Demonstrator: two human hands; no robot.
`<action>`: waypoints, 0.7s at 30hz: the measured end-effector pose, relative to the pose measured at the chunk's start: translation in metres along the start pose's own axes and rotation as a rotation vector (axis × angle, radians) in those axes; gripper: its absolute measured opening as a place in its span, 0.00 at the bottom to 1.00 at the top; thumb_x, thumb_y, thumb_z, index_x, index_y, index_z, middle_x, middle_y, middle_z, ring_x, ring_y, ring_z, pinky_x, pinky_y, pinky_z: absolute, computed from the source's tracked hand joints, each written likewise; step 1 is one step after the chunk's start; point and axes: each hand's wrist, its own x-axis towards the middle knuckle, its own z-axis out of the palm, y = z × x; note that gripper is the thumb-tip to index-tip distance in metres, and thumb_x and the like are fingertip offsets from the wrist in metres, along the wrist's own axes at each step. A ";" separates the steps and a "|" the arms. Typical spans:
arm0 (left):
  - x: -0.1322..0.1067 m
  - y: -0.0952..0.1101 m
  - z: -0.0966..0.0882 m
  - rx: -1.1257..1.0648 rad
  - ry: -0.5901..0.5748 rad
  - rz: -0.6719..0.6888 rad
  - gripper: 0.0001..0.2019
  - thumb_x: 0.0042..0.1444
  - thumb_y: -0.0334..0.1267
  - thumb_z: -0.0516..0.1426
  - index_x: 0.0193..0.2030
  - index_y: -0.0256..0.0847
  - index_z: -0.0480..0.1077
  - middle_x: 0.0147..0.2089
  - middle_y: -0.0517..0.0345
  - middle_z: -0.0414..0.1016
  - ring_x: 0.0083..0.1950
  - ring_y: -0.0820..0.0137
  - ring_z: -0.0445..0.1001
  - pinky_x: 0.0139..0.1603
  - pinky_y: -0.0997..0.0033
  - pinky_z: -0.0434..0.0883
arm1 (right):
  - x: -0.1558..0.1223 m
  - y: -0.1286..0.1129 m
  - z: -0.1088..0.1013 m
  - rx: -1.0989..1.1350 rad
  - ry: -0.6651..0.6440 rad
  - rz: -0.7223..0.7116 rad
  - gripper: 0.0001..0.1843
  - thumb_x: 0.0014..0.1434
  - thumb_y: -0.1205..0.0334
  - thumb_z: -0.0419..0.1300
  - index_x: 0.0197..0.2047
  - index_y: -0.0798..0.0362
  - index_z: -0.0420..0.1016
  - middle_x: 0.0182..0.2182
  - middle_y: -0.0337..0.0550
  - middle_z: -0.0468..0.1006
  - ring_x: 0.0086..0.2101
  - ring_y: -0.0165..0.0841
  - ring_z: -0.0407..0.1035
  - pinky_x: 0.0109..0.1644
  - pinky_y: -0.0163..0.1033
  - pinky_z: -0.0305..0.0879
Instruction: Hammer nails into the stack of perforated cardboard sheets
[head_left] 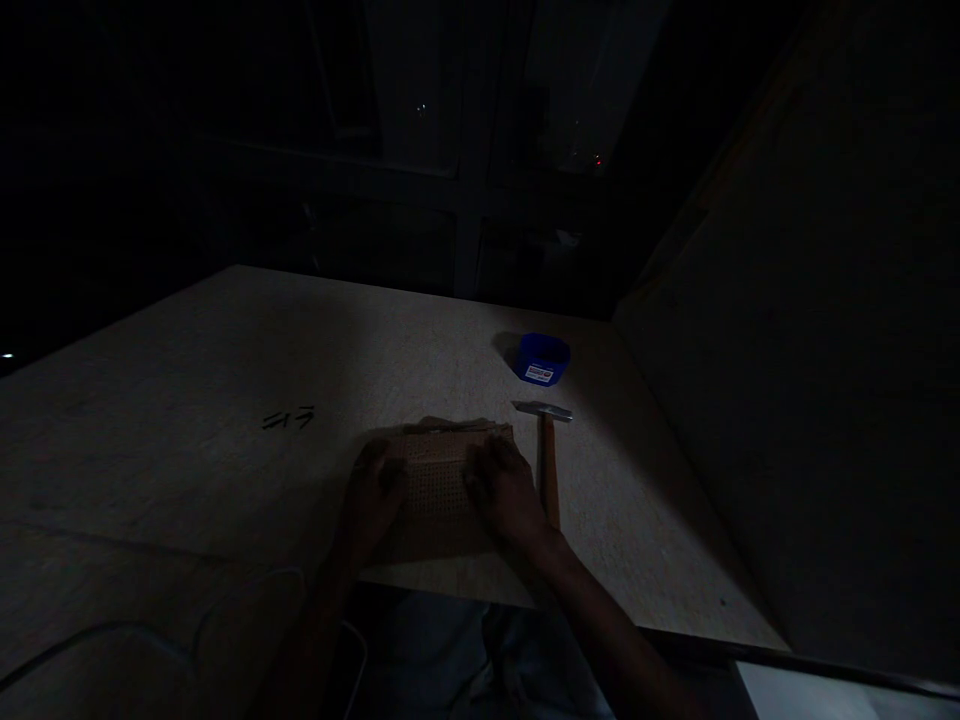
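Observation:
A small woven cane panel [441, 470] lies on the pale table [225, 400] near its front edge. My left hand [373, 497] rests on the panel's left side and my right hand [504, 488] on its right side. On both hands the fingers lie on the weave, and the dim light hides whether they grip. A hammer [549, 455] with a wooden handle lies just right of my right hand, head pointing away from me.
A small blue box [542, 358] stands behind the hammer. Dark marks [289, 418] are written on the table to the left. A large board [810, 400] leans along the right side. The background is dark.

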 end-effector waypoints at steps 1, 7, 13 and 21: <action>0.000 0.001 0.003 0.041 0.002 0.038 0.24 0.58 0.43 0.53 0.57 0.31 0.69 0.64 0.37 0.67 0.68 0.52 0.64 0.69 0.49 0.62 | 0.000 0.002 0.000 -0.006 -0.006 0.002 0.24 0.65 0.60 0.57 0.61 0.60 0.72 0.66 0.62 0.63 0.66 0.50 0.54 0.69 0.57 0.51; 0.000 0.030 0.003 0.340 0.118 0.317 0.24 0.63 0.45 0.52 0.61 0.34 0.68 0.76 0.39 0.45 0.76 0.45 0.40 0.72 0.37 0.50 | -0.007 0.007 0.001 0.004 -0.007 0.020 0.23 0.67 0.60 0.55 0.61 0.59 0.72 0.69 0.58 0.59 0.68 0.48 0.51 0.70 0.54 0.52; 0.005 0.054 0.020 0.465 -0.158 0.674 0.26 0.67 0.48 0.49 0.68 0.42 0.63 0.72 0.47 0.58 0.74 0.55 0.52 0.73 0.44 0.50 | -0.008 0.013 0.003 -0.020 -0.003 0.024 0.24 0.67 0.57 0.55 0.64 0.54 0.70 0.70 0.53 0.57 0.69 0.47 0.50 0.69 0.53 0.55; 0.003 0.045 0.031 0.464 -0.164 0.656 0.26 0.68 0.49 0.46 0.67 0.41 0.63 0.72 0.49 0.59 0.73 0.57 0.55 0.73 0.46 0.51 | -0.010 0.020 0.007 -0.002 -0.024 0.005 0.27 0.67 0.57 0.56 0.66 0.57 0.67 0.70 0.56 0.55 0.70 0.49 0.44 0.69 0.56 0.54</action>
